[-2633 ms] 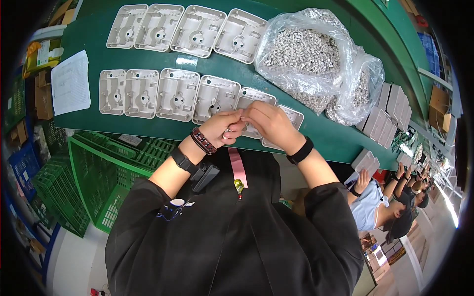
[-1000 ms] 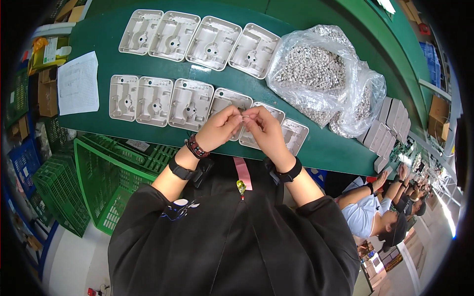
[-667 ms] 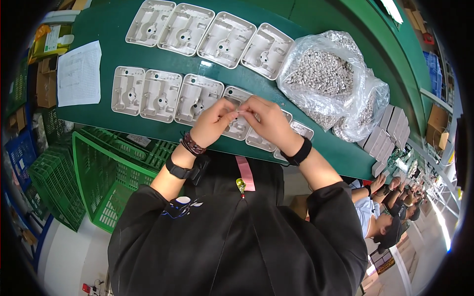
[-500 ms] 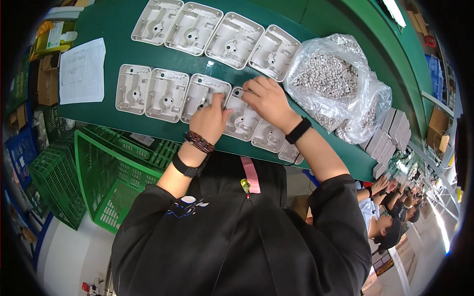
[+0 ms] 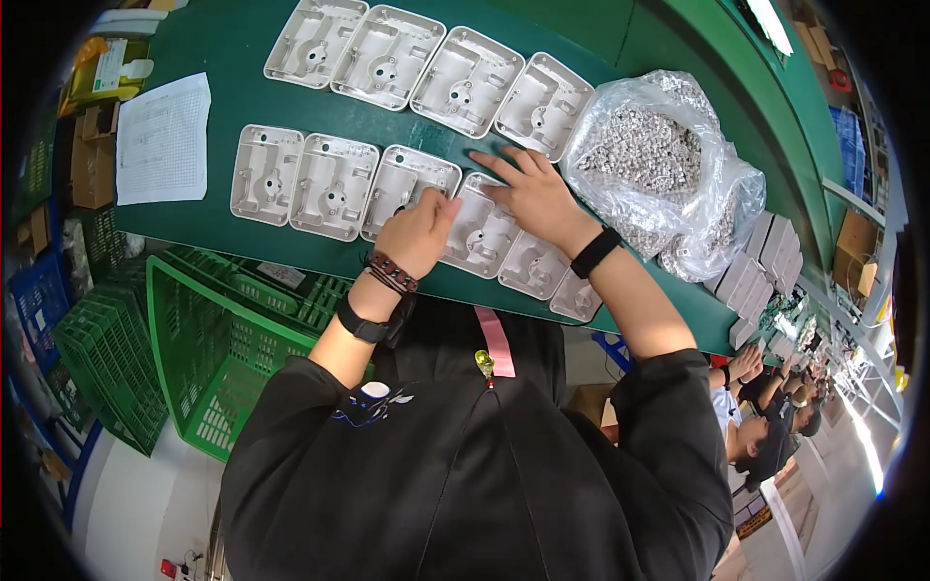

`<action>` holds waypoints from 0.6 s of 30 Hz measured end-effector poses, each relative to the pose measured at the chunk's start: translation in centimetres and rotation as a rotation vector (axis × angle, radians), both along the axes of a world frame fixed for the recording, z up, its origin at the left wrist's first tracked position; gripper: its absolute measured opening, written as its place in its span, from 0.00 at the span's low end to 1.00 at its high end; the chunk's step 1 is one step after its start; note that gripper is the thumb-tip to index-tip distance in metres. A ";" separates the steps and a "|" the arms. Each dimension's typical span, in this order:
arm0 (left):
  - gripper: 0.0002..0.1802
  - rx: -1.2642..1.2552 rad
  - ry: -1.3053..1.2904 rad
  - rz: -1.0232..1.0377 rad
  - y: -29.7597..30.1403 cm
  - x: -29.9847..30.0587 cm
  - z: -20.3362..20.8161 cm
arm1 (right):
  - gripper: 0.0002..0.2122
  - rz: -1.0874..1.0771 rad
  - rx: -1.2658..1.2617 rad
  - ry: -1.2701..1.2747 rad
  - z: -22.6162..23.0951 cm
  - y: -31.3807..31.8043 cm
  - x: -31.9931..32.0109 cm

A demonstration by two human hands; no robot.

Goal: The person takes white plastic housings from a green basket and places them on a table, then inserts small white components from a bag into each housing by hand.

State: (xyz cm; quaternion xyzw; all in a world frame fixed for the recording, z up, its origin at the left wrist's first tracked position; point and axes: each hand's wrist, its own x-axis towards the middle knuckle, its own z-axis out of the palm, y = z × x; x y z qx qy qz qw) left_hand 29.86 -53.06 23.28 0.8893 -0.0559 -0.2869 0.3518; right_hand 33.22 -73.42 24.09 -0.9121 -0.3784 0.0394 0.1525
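Light-grey plastic housings, open side up, lie in two rows on the green table. My left hand (image 5: 418,234) is closed, thumb and fingers together, over the near edge of one housing (image 5: 426,163) in the near row; whatever it may pinch is hidden. My right hand (image 5: 539,198) has its fingers spread above the far part of the neighbouring housing (image 5: 477,239), with nothing seen in it. Each housing has round bosses and a hole inside. To the right of the far row, a clear plastic bag (image 5: 591,165) holds many small silvery metal parts (image 5: 649,150).
A printed sheet (image 5: 163,140) lies on the table's left. Grey blocks (image 5: 760,266) are stacked at the right edge. Below the table's left stands a green plastic crate (image 5: 228,387). Other people (image 5: 765,441) work farther along on the right.
My right hand has moved slightly right and its fingers have spread from a closer curl. My left hand has shifted a little right, its index finger drawn in.
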 end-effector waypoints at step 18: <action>0.32 -0.655 0.321 0.233 1.6 1.1 4.6 | 0.11 -0.507 0.577 0.258 5.0 7.4 -4.1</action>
